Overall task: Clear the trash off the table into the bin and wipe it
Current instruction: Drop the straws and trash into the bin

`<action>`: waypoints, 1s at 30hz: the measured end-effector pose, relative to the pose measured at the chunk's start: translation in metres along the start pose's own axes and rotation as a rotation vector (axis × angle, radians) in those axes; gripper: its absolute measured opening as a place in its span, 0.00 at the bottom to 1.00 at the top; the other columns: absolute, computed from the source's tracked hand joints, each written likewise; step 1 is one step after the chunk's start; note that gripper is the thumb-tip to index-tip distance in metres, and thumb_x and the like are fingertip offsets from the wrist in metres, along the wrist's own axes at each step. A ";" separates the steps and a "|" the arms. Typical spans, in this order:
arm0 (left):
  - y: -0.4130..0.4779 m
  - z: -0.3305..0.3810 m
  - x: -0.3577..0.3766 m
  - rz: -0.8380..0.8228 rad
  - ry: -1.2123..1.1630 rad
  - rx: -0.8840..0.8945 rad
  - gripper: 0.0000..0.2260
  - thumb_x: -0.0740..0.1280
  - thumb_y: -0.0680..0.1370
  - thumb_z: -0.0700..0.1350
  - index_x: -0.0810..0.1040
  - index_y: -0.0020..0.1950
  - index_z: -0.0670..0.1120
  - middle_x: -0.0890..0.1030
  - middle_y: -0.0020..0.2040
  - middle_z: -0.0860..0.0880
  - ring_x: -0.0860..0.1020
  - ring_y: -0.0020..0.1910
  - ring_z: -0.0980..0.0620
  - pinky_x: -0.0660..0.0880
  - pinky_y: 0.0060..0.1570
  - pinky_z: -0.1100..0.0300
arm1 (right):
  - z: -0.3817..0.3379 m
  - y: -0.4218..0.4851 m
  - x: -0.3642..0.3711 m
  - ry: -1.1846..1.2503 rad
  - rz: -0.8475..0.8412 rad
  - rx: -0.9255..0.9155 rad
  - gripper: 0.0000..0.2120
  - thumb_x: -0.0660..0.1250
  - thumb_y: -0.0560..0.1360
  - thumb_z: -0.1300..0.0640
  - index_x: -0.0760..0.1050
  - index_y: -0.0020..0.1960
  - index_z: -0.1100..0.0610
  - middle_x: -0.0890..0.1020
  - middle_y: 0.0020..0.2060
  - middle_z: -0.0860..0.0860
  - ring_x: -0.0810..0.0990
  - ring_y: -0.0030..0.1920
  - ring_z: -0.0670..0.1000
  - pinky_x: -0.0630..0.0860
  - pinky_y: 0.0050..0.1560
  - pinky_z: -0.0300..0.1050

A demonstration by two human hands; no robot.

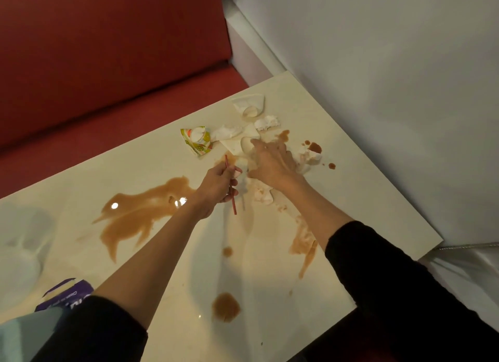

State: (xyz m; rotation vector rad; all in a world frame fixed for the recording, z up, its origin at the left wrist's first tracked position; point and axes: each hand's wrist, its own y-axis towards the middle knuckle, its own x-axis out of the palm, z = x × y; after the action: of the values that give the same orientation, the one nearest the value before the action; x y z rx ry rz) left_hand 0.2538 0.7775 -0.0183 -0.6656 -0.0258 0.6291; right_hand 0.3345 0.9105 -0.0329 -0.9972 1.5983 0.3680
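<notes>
The pale counter point(81, 178) stands against a red seat point(108, 64). A wide brown spill point(140, 215) spreads toward its left side, and a smaller puddle point(225, 306) lies near the near edge. A heap of trash sits toward the far edge: a torn white cup point(251, 105), a patterned cup point(198, 141), a flattened cup point(243, 145) and crumpled napkins point(267, 122). The right grip point(272, 164) lies open, fingers spread, touching the flattened cup. The left grip point(216, 188) is closed round a red straw point(233, 205) just beside it.
</notes>
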 end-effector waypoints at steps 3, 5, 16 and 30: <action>0.000 -0.001 0.000 -0.006 0.007 0.009 0.13 0.55 0.84 0.50 0.77 0.56 0.45 0.73 0.39 0.49 0.74 0.34 0.53 0.72 0.40 0.60 | -0.001 0.003 0.008 -0.100 0.008 -0.044 0.24 0.67 0.75 0.56 0.66 0.69 0.55 0.75 0.60 0.59 0.67 0.65 0.63 0.68 0.57 0.53; 0.000 -0.002 -0.001 -0.008 -0.002 0.011 0.13 0.55 0.84 0.49 0.76 0.56 0.45 0.73 0.39 0.49 0.74 0.34 0.53 0.72 0.40 0.60 | 0.002 0.005 0.010 -0.065 0.102 -0.083 0.18 0.64 0.77 0.60 0.70 0.66 0.58 0.79 0.54 0.59 0.72 0.58 0.61 0.70 0.50 0.50; 0.004 0.002 -0.003 -0.016 -0.040 0.026 0.12 0.55 0.84 0.50 0.76 0.53 0.46 0.73 0.39 0.49 0.74 0.33 0.53 0.73 0.42 0.59 | 0.013 -0.007 -0.046 0.871 0.360 0.075 0.07 0.68 0.75 0.55 0.78 0.52 0.54 0.81 0.40 0.45 0.78 0.40 0.43 0.73 0.41 0.34; 0.006 -0.003 -0.013 0.027 0.060 0.023 0.13 0.56 0.84 0.50 0.77 0.55 0.44 0.75 0.40 0.49 0.74 0.35 0.52 0.73 0.39 0.59 | -0.005 -0.010 -0.012 0.642 0.052 0.059 0.10 0.61 0.78 0.55 0.75 0.56 0.56 0.76 0.42 0.48 0.76 0.37 0.47 0.69 0.34 0.34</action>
State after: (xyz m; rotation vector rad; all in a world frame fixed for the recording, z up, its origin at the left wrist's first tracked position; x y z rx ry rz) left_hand 0.2404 0.7720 -0.0224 -0.6629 0.0468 0.6345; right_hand 0.3386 0.9059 -0.0180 -1.0914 2.1973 0.0246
